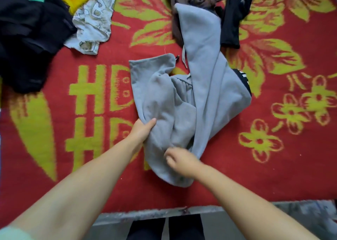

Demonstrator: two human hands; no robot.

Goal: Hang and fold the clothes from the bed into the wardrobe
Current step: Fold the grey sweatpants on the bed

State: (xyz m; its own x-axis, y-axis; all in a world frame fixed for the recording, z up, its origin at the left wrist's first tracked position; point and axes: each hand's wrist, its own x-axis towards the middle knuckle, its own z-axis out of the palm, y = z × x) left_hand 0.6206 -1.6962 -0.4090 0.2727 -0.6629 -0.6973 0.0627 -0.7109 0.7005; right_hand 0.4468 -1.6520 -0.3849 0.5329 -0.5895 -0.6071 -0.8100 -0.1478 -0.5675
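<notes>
The grey hoodie point(193, 101) lies bunched in the middle of the red blanket point(273, 166). From the head view, the left hand point(141, 131) pinches its left edge; the right hand point(180, 160) is curled on the lower fabric (blurred, so grip unclear). Lifted unevenly, it may twist, or snag the black garment point(234, 17) at its top.

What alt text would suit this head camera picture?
Two bare hands gather a crumpled grey hoodie on a red and yellow blanket: left hand gripping one edge, right hand closed on another fold. More clothes lie beyond.
</notes>
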